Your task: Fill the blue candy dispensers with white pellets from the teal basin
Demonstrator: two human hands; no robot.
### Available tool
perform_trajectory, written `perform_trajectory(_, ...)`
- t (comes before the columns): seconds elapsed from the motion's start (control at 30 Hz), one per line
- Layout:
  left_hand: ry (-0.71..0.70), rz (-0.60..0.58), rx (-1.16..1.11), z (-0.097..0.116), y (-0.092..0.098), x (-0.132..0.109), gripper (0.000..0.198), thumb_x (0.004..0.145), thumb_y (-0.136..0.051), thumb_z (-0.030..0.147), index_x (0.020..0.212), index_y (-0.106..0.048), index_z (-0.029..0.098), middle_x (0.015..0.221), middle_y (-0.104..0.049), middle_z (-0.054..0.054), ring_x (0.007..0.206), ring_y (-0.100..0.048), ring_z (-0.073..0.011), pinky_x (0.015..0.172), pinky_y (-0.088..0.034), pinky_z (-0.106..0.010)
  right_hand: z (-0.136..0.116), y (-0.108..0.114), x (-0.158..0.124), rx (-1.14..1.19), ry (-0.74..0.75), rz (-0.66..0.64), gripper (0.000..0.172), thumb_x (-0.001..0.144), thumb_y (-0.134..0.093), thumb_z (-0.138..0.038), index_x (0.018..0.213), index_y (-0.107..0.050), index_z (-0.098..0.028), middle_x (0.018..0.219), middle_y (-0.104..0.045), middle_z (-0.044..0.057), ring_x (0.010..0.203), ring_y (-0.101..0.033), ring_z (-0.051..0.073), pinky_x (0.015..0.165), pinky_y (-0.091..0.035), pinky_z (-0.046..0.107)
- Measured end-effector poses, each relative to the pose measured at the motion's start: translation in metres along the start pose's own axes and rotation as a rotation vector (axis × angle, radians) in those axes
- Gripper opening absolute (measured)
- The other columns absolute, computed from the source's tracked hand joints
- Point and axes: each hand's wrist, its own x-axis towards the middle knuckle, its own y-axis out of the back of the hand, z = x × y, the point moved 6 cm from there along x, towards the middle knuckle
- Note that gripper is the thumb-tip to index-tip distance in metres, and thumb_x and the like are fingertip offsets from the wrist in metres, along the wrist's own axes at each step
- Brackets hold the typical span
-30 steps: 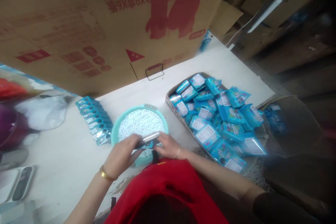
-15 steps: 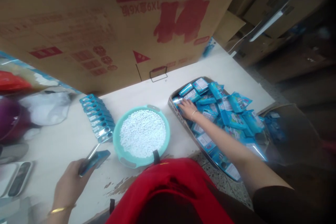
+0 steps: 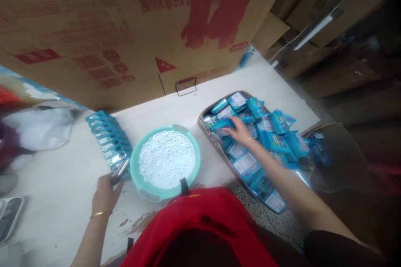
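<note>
Our left hand point(image 3: 106, 195) grips a shiny packet point(image 3: 120, 171) beside the packet row point(image 3: 108, 135) | our right hand point(image 3: 239, 131) pinches a blue packet point(image 3: 222, 124) in the box point(image 3: 214, 143) | pellet basin point(image 3: 134, 162) between

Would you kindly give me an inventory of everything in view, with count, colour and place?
Table: one, white, across middle
Carton: one, brown, table back
Basin: one, teal, table centre
Pellets: uncountable, white, in basin
Row packs: several, blue, left of basin
Tray: one, brown, right of basin
Loose packs: many, blue, in tray
Bag: one, white, left
Red item: one, red, left edge
Device: one, white and grey, lower left
Far cartons: several, brown, upper right
Floor: one, speckled, below tray
Apron: one, red, bottom centre
Left hand: one, holding pack beside row packs
Right hand: one, holding blue pack, at tray
</note>
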Motion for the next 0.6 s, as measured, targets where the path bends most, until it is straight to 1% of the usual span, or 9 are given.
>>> perform_trajectory(0.07,0.021,0.081,-0.077,0.006,0.011,-0.008,0.046,0.081,-0.047,0.051,0.117,-0.042,0.022,0.112,-0.052,-0.009,0.100,-0.057,-0.0289,0.080,-0.053,-0.041,-0.002,0.015,-0.010,0.354,-0.181,0.129,0.044,0.069,-0.075,-0.037,0.106,-0.055,-0.024,0.099,-0.063,0.003,0.095,-0.059,0.023,0.087,-0.048,0.040)
perform_trajectory(0.13,-0.043,0.085,-0.132,0.022,0.022,-0.017,0.039,0.086,-0.043,0.048,0.116,-0.044,0.024,0.109,-0.054,-0.007,0.100,-0.057,-0.0270,0.086,-0.051,-0.041,-0.009,0.007,-0.026,0.751,-0.391,0.122,0.042,0.067,-0.076,-0.036,0.102,-0.055,-0.026,0.087,-0.064,-0.003,0.085,-0.062,0.019,0.081,-0.052,0.037)
perform_trajectory(0.2,-0.193,-0.061,-0.161,0.049,0.022,-0.026,0.031,0.089,-0.038,0.044,0.111,-0.050,0.024,0.106,-0.058,-0.006,0.100,-0.058,-0.0245,0.090,-0.049,-0.039,-0.024,-0.019,-0.046,1.094,-0.564,0.057,0.038,0.067,-0.075,-0.035,0.099,-0.057,-0.027,0.084,-0.066,-0.004,0.084,-0.064,0.017,0.079,-0.053,0.035)
perform_trajectory(0.27,-0.323,-0.293,-0.122,0.079,0.010,-0.036,0.028,0.090,-0.038,0.039,0.107,-0.054,0.023,0.104,-0.061,-0.006,0.096,-0.059,-0.0227,0.088,-0.048,-0.037,-0.042,-0.050,-0.066,1.322,-0.669,-0.003,0.034,0.067,-0.074,-0.033,0.097,-0.059,-0.026,0.089,-0.069,-0.004,0.090,-0.064,0.017,0.082,-0.054,0.033)
perform_trajectory(0.33,-0.362,-0.496,0.024,0.102,-0.010,-0.045,0.023,0.089,-0.041,0.030,0.102,-0.057,0.021,0.103,-0.062,-0.007,0.095,-0.060,-0.0226,0.084,-0.048,-0.035,-0.057,-0.078,-0.084,1.448,-0.721,-0.054,0.034,0.069,-0.073,-0.030,0.100,-0.060,-0.028,0.097,-0.070,-0.004,0.094,-0.064,0.016,0.083,-0.054,0.031)
perform_trajectory(0.4,-0.337,-0.597,0.153,0.117,-0.034,-0.049,0.018,0.085,-0.046,0.020,0.097,-0.059,0.018,0.102,-0.062,-0.010,0.094,-0.061,-0.0231,0.082,-0.048,-0.034,-0.066,-0.097,-0.100,1.503,-0.745,-0.104,0.037,0.072,-0.069,-0.028,0.107,-0.058,-0.031,0.104,-0.069,-0.005,0.094,-0.065,0.014,0.080,-0.055,0.029)
perform_trajectory(0.47,-0.318,-0.616,0.173,0.130,-0.060,-0.049,0.015,0.083,-0.049,0.015,0.095,-0.059,0.016,0.102,-0.062,-0.011,0.095,-0.062,-0.0233,0.081,-0.047,-0.033,-0.069,-0.106,-0.114,1.504,-0.769,-0.194,0.038,0.076,-0.065,-0.030,0.113,-0.056,-0.031,0.105,-0.068,-0.003,0.089,-0.065,0.014,0.076,-0.055,0.029)
perform_trajectory(0.53,-0.320,-0.590,0.114,0.142,-0.084,-0.045,0.014,0.085,-0.048,0.016,0.096,-0.058,0.016,0.102,-0.061,-0.011,0.096,-0.062,-0.0226,0.083,-0.047,-0.033,-0.070,-0.109,-0.127,1.462,-0.778,-0.340,0.043,0.077,-0.063,-0.036,0.118,-0.054,-0.027,0.102,-0.068,0.002,0.082,-0.066,0.017,0.072,-0.055,0.032)
perform_trajectory(0.6,-0.329,-0.548,0.049,0.154,-0.104,-0.039,0.016,0.088,-0.046,0.018,0.100,-0.057,0.016,0.107,-0.060,-0.011,0.101,-0.060,-0.0219,0.088,-0.046,-0.033,-0.073,-0.108,-0.138,1.352,-0.743,-0.494,0.052,0.076,-0.062,-0.043,0.123,-0.052,-0.023,0.103,-0.067,0.006,0.079,-0.066,0.019,0.072,-0.054,0.036)
